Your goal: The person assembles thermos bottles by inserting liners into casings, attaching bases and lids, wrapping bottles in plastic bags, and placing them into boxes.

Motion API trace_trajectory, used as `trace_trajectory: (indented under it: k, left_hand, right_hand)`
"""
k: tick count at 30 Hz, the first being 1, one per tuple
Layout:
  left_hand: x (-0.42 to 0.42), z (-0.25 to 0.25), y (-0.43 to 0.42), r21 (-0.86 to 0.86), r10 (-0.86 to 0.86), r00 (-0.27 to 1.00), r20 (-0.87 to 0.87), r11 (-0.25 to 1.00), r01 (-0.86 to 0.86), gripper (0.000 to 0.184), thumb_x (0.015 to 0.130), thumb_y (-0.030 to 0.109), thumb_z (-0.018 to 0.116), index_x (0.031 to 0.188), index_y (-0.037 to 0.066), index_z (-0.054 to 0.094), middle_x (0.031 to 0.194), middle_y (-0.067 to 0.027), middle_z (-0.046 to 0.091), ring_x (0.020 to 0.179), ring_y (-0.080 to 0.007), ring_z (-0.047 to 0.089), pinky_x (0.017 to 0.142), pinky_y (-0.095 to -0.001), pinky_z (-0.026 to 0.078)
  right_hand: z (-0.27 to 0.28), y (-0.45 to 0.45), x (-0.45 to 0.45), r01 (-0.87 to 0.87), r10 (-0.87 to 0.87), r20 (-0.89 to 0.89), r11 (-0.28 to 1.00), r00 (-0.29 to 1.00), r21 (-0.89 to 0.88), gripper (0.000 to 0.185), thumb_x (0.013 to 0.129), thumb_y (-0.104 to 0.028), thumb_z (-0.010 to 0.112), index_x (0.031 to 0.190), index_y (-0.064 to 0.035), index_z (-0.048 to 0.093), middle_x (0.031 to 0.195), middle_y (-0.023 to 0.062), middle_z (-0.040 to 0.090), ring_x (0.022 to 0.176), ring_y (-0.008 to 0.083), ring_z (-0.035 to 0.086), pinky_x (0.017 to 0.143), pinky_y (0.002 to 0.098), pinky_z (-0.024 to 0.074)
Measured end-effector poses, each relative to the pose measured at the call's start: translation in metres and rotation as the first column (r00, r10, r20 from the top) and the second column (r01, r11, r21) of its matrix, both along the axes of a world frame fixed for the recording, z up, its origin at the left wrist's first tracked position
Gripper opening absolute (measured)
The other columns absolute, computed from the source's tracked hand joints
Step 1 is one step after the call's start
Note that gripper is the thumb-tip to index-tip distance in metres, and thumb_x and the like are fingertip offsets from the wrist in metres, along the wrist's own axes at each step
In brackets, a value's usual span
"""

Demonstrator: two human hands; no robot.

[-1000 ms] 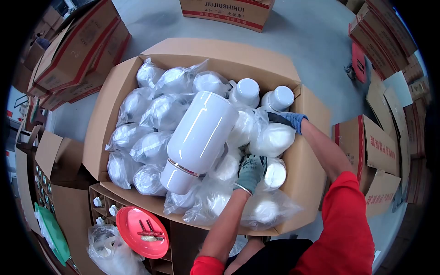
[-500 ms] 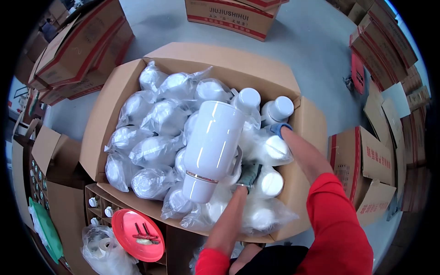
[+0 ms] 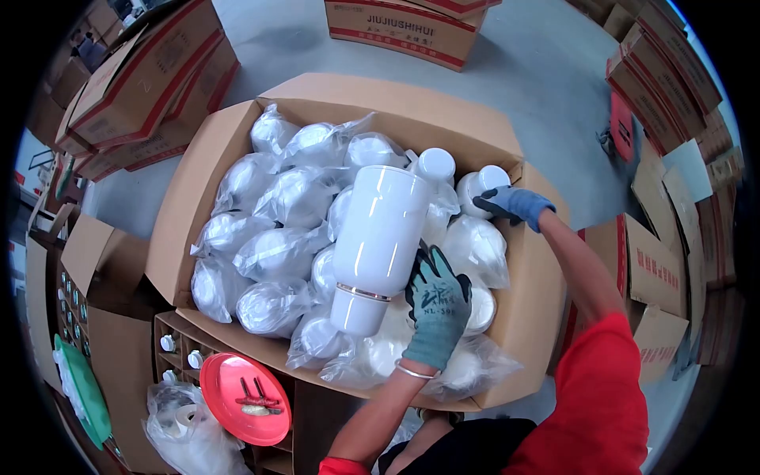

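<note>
While my left grip (image 3: 439, 311) lies spread beside the tumbler (image 3: 380, 229), my right grip (image 3: 520, 206), closure unclear, should steady the cup (image 3: 472, 188) gently.

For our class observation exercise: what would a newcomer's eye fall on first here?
A large, glossy white tumbler lies atop plastic-bagged items in the middle of the open carton. The gloved left hand is close beside it, the gloved right hand near the carton's far right corner. A bright red dish shows at the picture's lower left.
</note>
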State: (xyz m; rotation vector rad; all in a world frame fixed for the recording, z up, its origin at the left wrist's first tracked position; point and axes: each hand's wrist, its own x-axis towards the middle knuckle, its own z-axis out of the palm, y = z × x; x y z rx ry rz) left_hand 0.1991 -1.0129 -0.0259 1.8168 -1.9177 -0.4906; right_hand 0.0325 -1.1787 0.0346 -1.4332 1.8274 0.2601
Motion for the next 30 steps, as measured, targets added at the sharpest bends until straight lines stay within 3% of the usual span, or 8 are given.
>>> trace_trajectory:
  k: [7,12,16,19,22,23,25,30]
  left_hand:
    - [0.050,0.033,-0.030,0.170,0.057,0.977,-0.204,0.985,-0.022,0.061,0.085,0.031,0.065,0.131,-0.002,0.042,0.118,-0.0222,0.060,0.100,-0.0352,0.062,0.087,-0.0447,0.049]
    - [0.129,0.078,-0.037,-0.057,0.031,0.754,-0.657,0.994,-0.091,0.060,0.083,0.017,0.073,0.134,0.005,0.043,0.087,-0.0050,0.065,0.063,-0.0066,0.056,0.051,-0.0228,0.043]
    - [0.167,0.206,0.041,0.095,0.142,0.640,-0.755,0.990,-0.107,0.033,0.090,0.008,0.062,0.122,0.004,0.061,0.079,0.0055,0.057,0.063,-0.0012,0.045,0.055,-0.0170,0.039]
    - [0.181,0.291,0.134,0.121,0.221,0.593,-0.774,0.972,-0.203,0.034,0.092,0.010,0.052,0.124,0.001,0.060,0.074,0.0040,0.051,0.063,-0.0038,0.047,0.058,-0.0189,0.041]
    - [0.180,0.341,0.247,-0.133,0.191,0.973,-0.132,0.969,-0.208,0.038,0.093,0.012,0.049,0.128,0.000,0.056,0.075,0.0020,0.055,0.063,-0.0087,0.052,0.061,-0.0240,0.046]
    - [0.172,0.335,0.287,-0.103,0.262,0.927,-0.268,0.949,-0.298,0.038,0.092,0.011,0.050,0.128,0.001,0.056,0.080,-0.0002,0.057,0.067,-0.0109,0.053,0.063,-0.0253,0.047]
    - [0.155,0.295,0.369,0.045,0.429,0.729,-0.533,0.875,-0.482,0.037,0.089,0.010,0.054,0.125,0.001,0.056,0.092,-0.0057,0.060,0.078,-0.0171,0.057,0.070,-0.0288,0.048]
    - [0.079,0.169,0.540,-0.236,0.588,0.808,-0.028,0.782,-0.577,0.044,0.102,0.030,0.042,0.138,0.005,0.047,0.128,-0.0094,0.056,0.115,-0.0206,0.055,0.097,-0.0357,0.044]
  right_hand:
    - [0.015,0.113,-0.016,-0.116,0.386,0.133,0.557,0.913,-0.822,0.031,0.089,-0.022,0.064,0.115,-0.0057,0.060,0.110,0.0186,0.061,0.099,0.0387,0.060,0.084,0.0426,0.0488]
    - [0.018,0.188,0.021,0.105,0.414,0.475,0.659,0.777,-0.745,0.037,0.086,-0.014,0.067,0.118,-0.0003,0.056,0.115,0.0208,0.058,0.108,0.0370,0.056,0.093,0.0410,0.0450]
    - [0.035,0.231,0.066,0.264,0.305,0.749,0.803,0.589,-0.535,0.067,0.088,-0.010,0.064,0.146,-0.0070,0.031,0.142,0.0122,0.042,0.120,0.0282,0.051,0.096,0.0389,0.0450]
    - [0.062,0.254,0.106,0.382,0.227,0.966,0.888,0.122,-0.257,0.075,0.089,-0.005,0.062,0.151,-0.0115,0.019,0.152,0.0076,0.029,0.128,0.0246,0.044,0.101,0.0385,0.0429]
    - [0.108,0.287,0.140,0.196,0.185,0.932,0.972,-0.312,-0.127,0.070,0.094,-0.013,0.054,0.153,-0.0124,0.015,0.156,0.0083,0.017,0.141,0.0261,0.026,0.109,0.0369,0.0349]
    - [0.129,0.303,0.148,0.124,0.174,0.898,0.983,-0.405,-0.135,0.068,0.095,-0.019,0.053,0.152,-0.0112,0.017,0.156,0.0092,0.016,0.141,0.0265,0.026,0.110,0.0373,0.0335]
    - [0.120,0.327,0.161,0.171,0.718,0.695,0.689,-0.028,-0.705,0.071,0.092,-0.037,0.058,0.148,-0.0077,0.027,0.149,0.0109,0.032,0.133,0.0242,0.038,0.109,0.0378,0.0325]
    - [0.109,0.451,0.149,-0.282,0.350,0.881,0.852,-0.319,-0.441,0.056,0.080,-0.030,0.074,0.126,-0.0054,0.053,0.133,0.0128,0.048,0.124,0.0251,0.046,0.105,0.0385,0.0361]
